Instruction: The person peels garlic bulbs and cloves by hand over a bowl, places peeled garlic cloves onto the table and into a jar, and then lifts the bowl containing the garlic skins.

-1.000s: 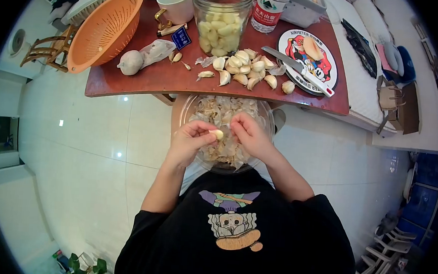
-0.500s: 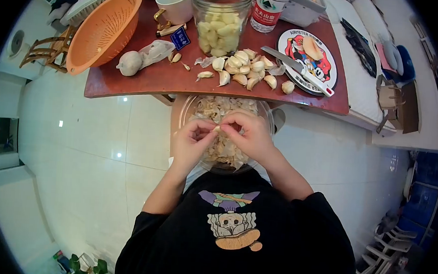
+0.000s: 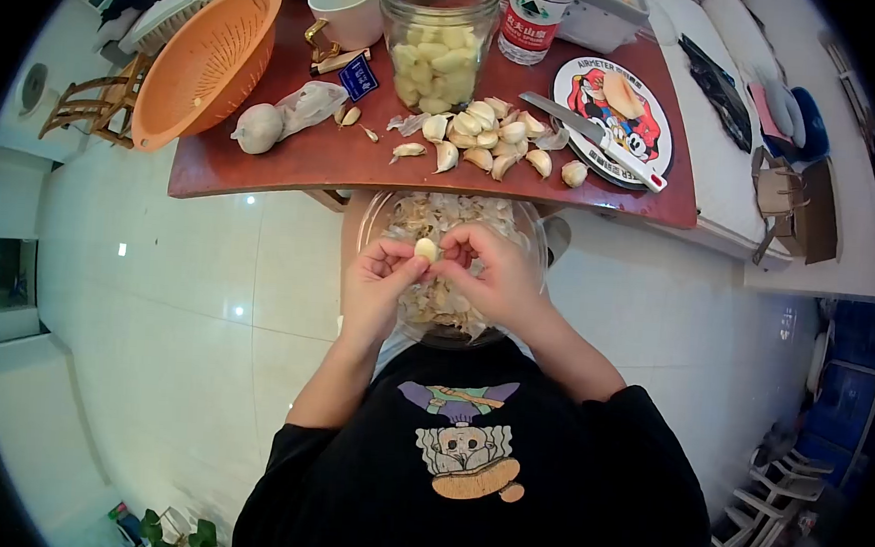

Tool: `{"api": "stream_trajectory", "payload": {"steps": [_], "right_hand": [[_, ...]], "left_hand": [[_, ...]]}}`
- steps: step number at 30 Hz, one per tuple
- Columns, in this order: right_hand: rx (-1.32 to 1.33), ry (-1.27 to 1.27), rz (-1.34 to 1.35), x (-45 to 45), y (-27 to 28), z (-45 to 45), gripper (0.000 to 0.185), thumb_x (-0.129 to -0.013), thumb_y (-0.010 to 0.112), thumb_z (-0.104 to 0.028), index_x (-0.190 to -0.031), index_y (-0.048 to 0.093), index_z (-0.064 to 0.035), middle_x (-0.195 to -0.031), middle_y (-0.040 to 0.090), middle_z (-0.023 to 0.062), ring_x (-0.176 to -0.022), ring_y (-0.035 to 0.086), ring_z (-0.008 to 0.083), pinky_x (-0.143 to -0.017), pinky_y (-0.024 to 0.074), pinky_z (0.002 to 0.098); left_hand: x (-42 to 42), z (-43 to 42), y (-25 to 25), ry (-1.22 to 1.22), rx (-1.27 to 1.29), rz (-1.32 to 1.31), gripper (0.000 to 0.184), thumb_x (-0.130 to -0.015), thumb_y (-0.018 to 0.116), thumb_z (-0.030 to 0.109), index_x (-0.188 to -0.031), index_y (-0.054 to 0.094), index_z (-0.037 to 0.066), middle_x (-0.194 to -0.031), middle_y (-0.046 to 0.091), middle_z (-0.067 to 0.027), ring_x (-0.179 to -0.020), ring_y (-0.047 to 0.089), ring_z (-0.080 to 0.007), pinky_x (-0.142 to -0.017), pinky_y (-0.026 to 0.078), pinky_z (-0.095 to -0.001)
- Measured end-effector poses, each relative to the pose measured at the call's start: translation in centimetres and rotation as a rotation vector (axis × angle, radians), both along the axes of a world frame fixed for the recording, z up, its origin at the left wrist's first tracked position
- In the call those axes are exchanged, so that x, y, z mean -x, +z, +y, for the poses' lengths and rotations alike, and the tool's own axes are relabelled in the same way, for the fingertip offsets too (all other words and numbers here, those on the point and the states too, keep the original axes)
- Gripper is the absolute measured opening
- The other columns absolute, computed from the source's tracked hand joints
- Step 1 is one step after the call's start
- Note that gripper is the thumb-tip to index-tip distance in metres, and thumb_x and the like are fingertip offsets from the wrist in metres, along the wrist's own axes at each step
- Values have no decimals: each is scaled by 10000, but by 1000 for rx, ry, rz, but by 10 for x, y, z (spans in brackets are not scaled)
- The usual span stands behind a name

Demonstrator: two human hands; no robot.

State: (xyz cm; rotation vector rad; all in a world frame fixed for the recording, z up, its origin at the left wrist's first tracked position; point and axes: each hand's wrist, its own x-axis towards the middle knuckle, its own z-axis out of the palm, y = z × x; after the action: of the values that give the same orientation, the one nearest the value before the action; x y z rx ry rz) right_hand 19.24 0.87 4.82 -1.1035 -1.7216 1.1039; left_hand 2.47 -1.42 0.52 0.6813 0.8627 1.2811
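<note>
Over a bowl (image 3: 540,242) of papery garlic skins (image 3: 456,300), my left hand (image 3: 377,282) pinches a pale, smooth garlic clove (image 3: 426,249) between thumb and fingers. Close on its right side is my right hand (image 3: 497,275), fingers curled and thumb tip beside the clove. Whether the right fingertips hold a bit of skin is too small to tell. On the table ahead lies a pile of unpeeled cloves (image 3: 486,131). Behind the pile stands a glass jar (image 3: 436,63) partly filled with peeled cloves.
The red-brown table (image 3: 363,174) holds an orange colander (image 3: 210,69), a whole garlic bulb (image 3: 259,128), a white mug (image 3: 348,9) and a water bottle (image 3: 529,23). A knife (image 3: 606,143) rests across a cartoon plate (image 3: 657,117) at the right.
The clove now shows plainly, upright in my left fingers. My right fingertips have drawn slightly away from it, where both hands' fingertips met around it before.
</note>
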Motion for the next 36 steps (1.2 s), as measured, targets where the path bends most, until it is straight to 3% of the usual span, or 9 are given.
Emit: {"api": "stream_trajectory", "payload": {"steps": [5,11,14,17,20,23,29,32,36], "right_hand": [[453,83,523,0,-24,2,92,-832,645,-43,-839,557,-17,-750,627,59,-589,566,101,-558,455,217],[870,275,592,-15,-31,14,104,-872,617,-108,-827,559,-35,-724,587,14,-590,525,75,-547,434,195],[706,119,555,-4,-29,9,96,-902,570,-131,-832,561,-67,-717,551,-7,-596,502,69,-521,396,205],[127,115,-92,-6,-22,4,125,-904,554,-160,-829,552,-60,-709,535,-1,-614,495,87,-534,396,243],[52,214,-237,-7,-18,7,140,-885,570,-170,-838,541,-41,-730,531,21,-639,490,115,-574,403,272],[87,357,-95,-13,-32,11,240,-896,551,-250,-816,530,-25,-749,563,81,-661,549,198,-599,424,349],[296,579,134,-22,-46,17,239,-943,499,-263,-882,550,-37,-781,572,15,-637,535,131,-573,438,297],[723,632,263,-26,-47,19,197,-957,470,-211,-928,557,-37,-796,542,-9,-670,502,80,-552,416,215],[731,622,331,-27,-51,18,218,-968,446,-229,-954,548,-37,-792,526,4,-651,508,82,-525,446,213]], "left_hand": [[3,-3,-2,-145,70,-91,88,-862,602,17,-938,571,-17,-884,652,-117,-763,647,-162,-717,542,-265],[14,4,-16,-370,289,-365,90,-886,585,75,-938,574,2,-880,655,-105,-755,652,-164,-697,555,-266],[9,6,-18,-322,325,-407,83,-885,584,77,-931,573,8,-865,653,-98,-744,652,-161,-684,558,-267],[6,5,-17,-277,271,-361,81,-885,584,80,-925,575,11,-847,649,-90,-734,652,-161,-674,558,-267],[6,4,-17,-324,211,-296,81,-885,585,84,-923,577,14,-835,646,-86,-730,651,-161,-667,557,-268],[10,3,-18,-390,245,-304,77,-883,586,79,-924,579,14,-835,645,-90,-727,649,-162,-662,557,-269],[9,-2,-26,-483,410,-486,102,-868,604,69,-947,588,6,-875,642,-97,-723,641,-155,-671,559,-257],[9,-2,-24,-496,432,-473,131,-865,611,76,-976,592,7,-892,640,-92,-722,636,-140,-669,556,-245],[9,-1,-26,-506,447,-505,122,-880,594,84,-980,598,15,-900,649,-86,-724,644,-137,-696,562,-258]]}}
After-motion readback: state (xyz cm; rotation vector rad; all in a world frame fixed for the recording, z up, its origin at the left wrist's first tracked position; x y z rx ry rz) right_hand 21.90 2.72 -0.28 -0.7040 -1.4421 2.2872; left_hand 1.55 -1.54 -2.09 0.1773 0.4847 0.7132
